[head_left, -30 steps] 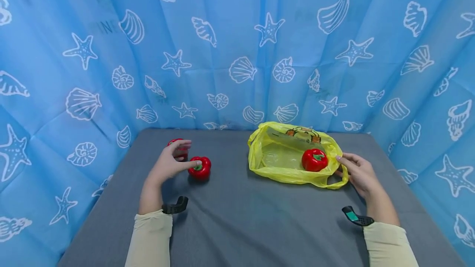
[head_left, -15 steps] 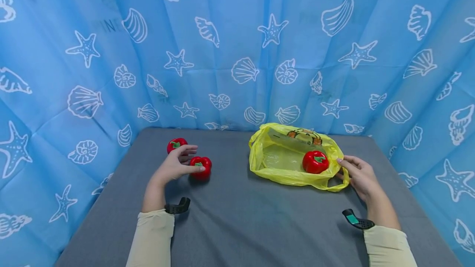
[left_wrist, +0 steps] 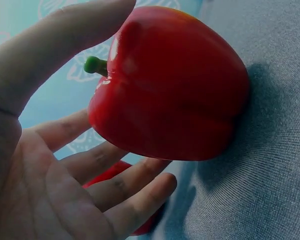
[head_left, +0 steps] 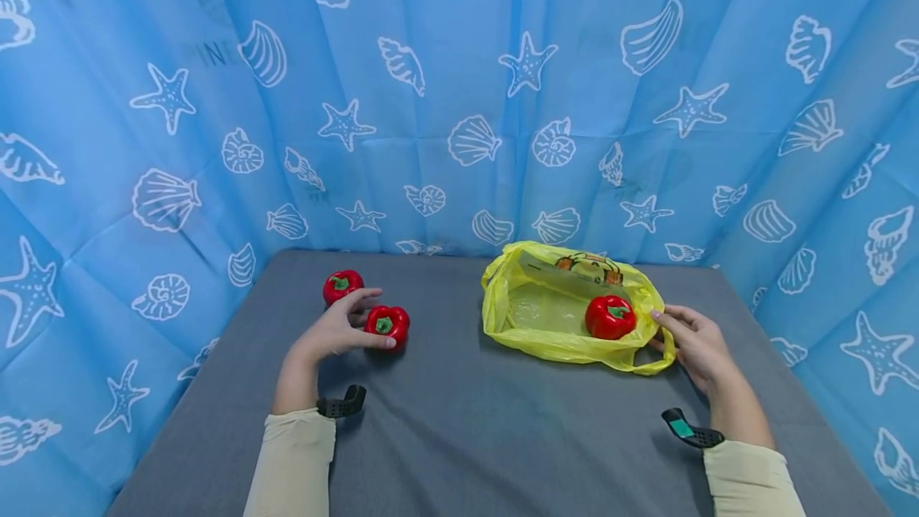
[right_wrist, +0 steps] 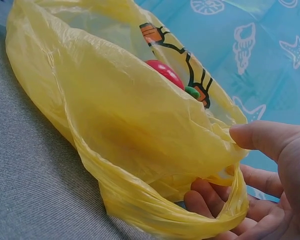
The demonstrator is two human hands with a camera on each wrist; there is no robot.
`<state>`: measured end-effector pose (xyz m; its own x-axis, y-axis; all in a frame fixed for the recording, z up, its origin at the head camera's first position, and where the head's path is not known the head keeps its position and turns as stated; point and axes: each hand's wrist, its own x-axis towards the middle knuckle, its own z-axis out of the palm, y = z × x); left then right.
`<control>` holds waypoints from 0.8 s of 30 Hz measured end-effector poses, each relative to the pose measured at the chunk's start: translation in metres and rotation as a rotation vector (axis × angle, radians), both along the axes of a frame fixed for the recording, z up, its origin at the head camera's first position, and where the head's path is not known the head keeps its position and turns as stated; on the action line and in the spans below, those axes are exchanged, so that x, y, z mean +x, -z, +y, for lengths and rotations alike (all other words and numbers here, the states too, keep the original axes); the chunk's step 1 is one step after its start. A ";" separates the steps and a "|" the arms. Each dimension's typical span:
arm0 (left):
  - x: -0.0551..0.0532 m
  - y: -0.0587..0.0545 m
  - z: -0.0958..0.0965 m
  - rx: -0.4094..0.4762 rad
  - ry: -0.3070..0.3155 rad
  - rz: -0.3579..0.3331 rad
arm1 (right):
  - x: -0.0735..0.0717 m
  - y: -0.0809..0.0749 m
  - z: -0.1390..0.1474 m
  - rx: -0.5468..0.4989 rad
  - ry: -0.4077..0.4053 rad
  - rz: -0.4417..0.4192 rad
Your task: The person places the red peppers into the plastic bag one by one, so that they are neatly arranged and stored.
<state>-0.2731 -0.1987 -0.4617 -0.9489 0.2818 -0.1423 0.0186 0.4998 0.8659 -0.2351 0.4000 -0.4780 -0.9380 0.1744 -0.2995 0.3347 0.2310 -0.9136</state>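
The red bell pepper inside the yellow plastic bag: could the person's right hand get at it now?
Probably yes: the bag gapes open above the pepper, which lies at the end nearest the right hand. That hand pinches the bag's edge, so it would likely have to let go first.

Left hand (head_left: 332,333) lower, leftmost red pepper (head_left: 341,286) more visible

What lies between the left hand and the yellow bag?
First a red pepper, right at the left hand; after it, only bare grey cloth up to the yellow bag. The head view shows this.
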 end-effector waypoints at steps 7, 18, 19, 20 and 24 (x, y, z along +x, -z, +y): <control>0.000 0.001 -0.001 0.019 0.040 -0.017 | 0.000 0.002 0.000 -0.011 0.004 0.003; -0.001 0.007 0.002 0.021 0.025 -0.048 | -0.001 0.003 0.001 -0.014 0.009 0.001; -0.001 0.008 0.002 0.022 0.026 -0.050 | -0.001 0.003 0.001 -0.014 0.008 0.000; -0.002 0.009 0.002 0.023 0.024 -0.050 | -0.001 0.003 0.001 -0.016 0.007 -0.001; -0.003 0.011 0.002 0.021 0.018 -0.039 | -0.001 0.003 0.001 -0.015 0.005 -0.007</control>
